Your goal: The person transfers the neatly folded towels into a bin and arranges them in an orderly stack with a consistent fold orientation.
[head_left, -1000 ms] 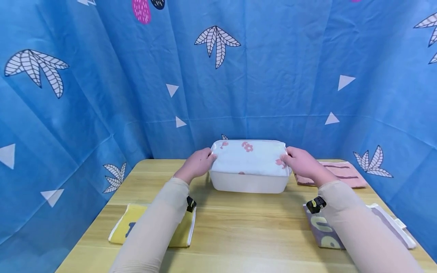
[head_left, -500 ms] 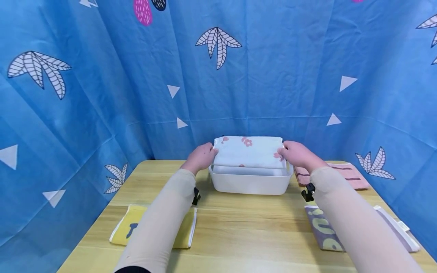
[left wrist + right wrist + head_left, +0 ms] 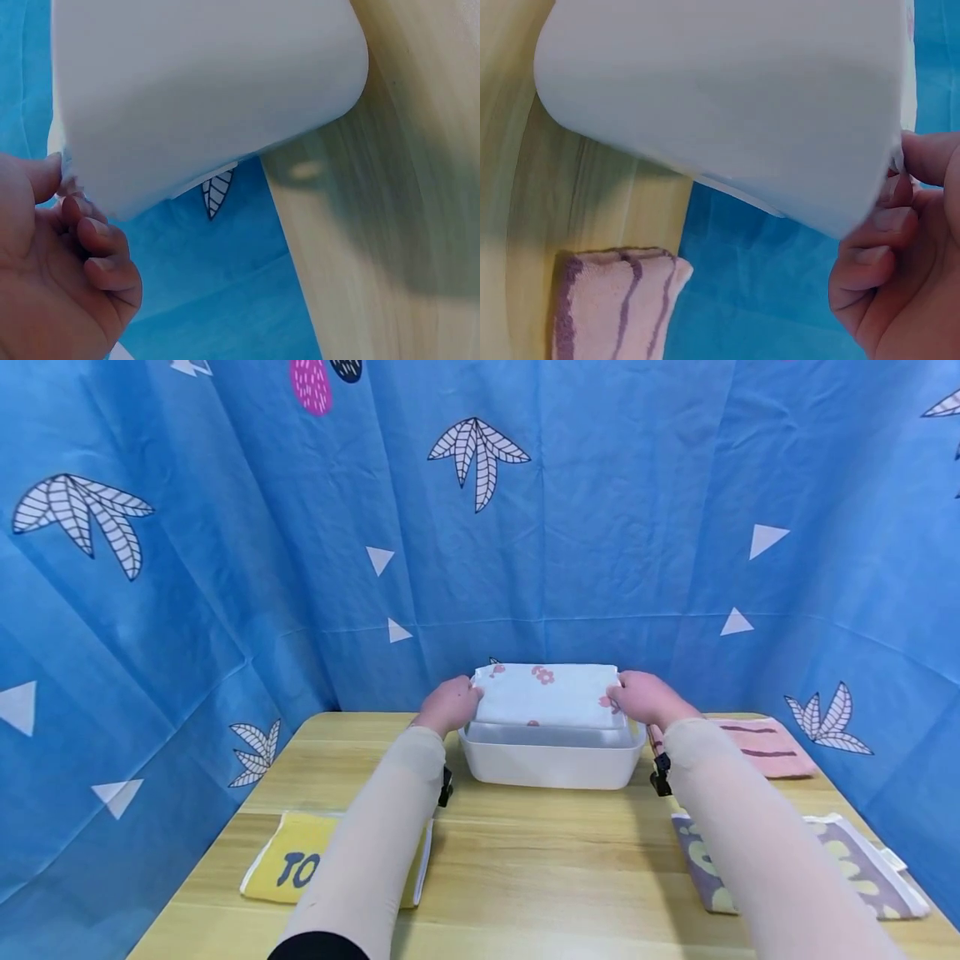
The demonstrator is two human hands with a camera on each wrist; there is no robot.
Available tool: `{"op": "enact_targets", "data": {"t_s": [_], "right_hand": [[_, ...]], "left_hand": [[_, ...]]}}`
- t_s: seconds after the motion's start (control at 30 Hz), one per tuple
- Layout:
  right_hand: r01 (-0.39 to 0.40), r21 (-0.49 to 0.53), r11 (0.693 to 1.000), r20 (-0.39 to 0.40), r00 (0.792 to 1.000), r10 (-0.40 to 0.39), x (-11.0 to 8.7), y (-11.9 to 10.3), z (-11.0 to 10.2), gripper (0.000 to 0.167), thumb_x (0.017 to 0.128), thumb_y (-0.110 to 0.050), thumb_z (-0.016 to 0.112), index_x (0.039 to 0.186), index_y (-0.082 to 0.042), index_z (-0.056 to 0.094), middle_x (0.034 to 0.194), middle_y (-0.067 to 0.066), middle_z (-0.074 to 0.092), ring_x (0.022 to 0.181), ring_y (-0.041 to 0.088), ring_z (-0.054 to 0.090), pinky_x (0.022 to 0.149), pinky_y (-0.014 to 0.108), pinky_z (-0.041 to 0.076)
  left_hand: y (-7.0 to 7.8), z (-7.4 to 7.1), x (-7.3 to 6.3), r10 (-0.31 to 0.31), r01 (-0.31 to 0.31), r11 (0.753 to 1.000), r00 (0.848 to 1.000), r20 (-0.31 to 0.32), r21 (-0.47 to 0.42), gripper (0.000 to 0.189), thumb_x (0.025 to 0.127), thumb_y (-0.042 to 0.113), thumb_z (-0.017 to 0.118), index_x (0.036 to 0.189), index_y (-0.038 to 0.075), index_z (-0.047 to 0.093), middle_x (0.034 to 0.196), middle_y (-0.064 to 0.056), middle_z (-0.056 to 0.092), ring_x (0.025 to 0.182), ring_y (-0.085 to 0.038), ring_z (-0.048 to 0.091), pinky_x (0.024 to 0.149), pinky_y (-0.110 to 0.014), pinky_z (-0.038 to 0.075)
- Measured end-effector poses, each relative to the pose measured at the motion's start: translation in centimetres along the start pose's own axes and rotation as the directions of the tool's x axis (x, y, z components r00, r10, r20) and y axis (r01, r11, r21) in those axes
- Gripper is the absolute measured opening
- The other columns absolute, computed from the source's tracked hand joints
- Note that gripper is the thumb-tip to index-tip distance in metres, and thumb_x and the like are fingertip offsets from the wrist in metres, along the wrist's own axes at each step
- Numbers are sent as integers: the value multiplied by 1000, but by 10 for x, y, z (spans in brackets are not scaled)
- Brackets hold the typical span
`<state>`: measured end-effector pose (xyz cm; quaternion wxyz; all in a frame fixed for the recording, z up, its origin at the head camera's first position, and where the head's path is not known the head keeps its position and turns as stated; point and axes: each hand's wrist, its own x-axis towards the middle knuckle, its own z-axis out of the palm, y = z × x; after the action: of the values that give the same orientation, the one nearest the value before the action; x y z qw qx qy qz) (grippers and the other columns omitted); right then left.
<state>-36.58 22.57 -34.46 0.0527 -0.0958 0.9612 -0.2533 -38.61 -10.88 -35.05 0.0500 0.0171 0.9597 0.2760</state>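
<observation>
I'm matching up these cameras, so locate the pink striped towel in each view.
Head: pink striped towel right of and below centre, partly hidden.
Left wrist: not in it.
Right wrist: bottom left, cut by the lower edge.
Shared landmark: the white bin.

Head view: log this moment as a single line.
left hand: pinches white cloth by left edge | right hand: pinches its right edge | white cloth: at open top of white bin | yellow towel: on table

3 cams: 1 on the head, 1 per wrist
Head view looks forward and down over the table (image 3: 525, 860) from farther back; wrist views are super close, facing opposite ends of the white bin (image 3: 551, 766). Head and right wrist share the pink towel (image 3: 765, 747).
</observation>
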Motion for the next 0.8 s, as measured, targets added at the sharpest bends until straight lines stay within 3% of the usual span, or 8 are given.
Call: {"op": "enact_targets", "data": {"t_s": [0.1, 0.17, 0.37, 0.63, 0.73, 0.8], "right_hand": [[-25, 16, 1000, 7, 1000, 25, 3, 3, 2, 44, 107, -25, 35, 133, 7, 52, 112, 17, 66, 124, 41, 51, 101, 54, 40], [-44, 32, 999, 15, 999, 44, 4, 4, 2, 50, 107, -25, 35, 142, 10, 43, 116, 18, 66, 131, 42, 47, 106, 55, 37], [-44, 12, 999, -5, 999, 44, 7, 6, 3, 40, 106, -25, 36, 126, 5, 56, 109, 12, 69, 123, 40, 53, 100, 54, 40], [-32, -39, 999, -18, 999, 31, 10, 5, 5, 40, 106, -25, 35, 121, 3, 60, 103, 10, 70, 122, 40, 54, 101, 54, 41], [-29, -39, 999, -34, 999, 28, 12, 6, 6, 37, 106, -26, 37, 110, -2, 63, 98, 6, 71, 115, 36, 58, 96, 52, 44], [-38, -29, 999, -37, 999, 37, 12, 6, 6, 35, 106, -29, 38, 99, -4, 60, 90, 6, 66, 100, 34, 60, 89, 50, 45]], "left_hand": [[0, 5, 5, -22, 22, 1000, 1000, 12, 3, 48, 108, 42, 41, 139, 7, 51, 126, -10, 60, 108, -28, 56, 100, -51, 46], [1, 8, 7, -23, 23, 1000, 1000, 14, 4, 48, 108, 42, 42, 139, 6, 52, 125, -10, 61, 107, -27, 57, 99, -51, 47], [0, 11, 8, 3, -5, 999, 1000, 22, 52, 45, 109, 39, 42, 133, 4, 57, 117, -9, 63, 100, -26, 58, 92, -45, 49], [-2, 9, 8, 19, -21, 998, 999, 31, 55, 41, 108, 38, 43, 127, 5, 59, 109, -8, 63, 96, -26, 59, 87, -43, 49], [-3, 9, 9, 41, -43, 996, 999, 28, 75, 40, 107, 38, 46, 123, 5, 62, 107, -8, 64, 94, -25, 59, 86, -43, 50], [-4, 10, 10, 59, -62, 993, 998, 30, 102, 38, 107, 37, 47, 118, 5, 64, 103, -8, 65, 91, -25, 60, 84, -42, 50]]}}
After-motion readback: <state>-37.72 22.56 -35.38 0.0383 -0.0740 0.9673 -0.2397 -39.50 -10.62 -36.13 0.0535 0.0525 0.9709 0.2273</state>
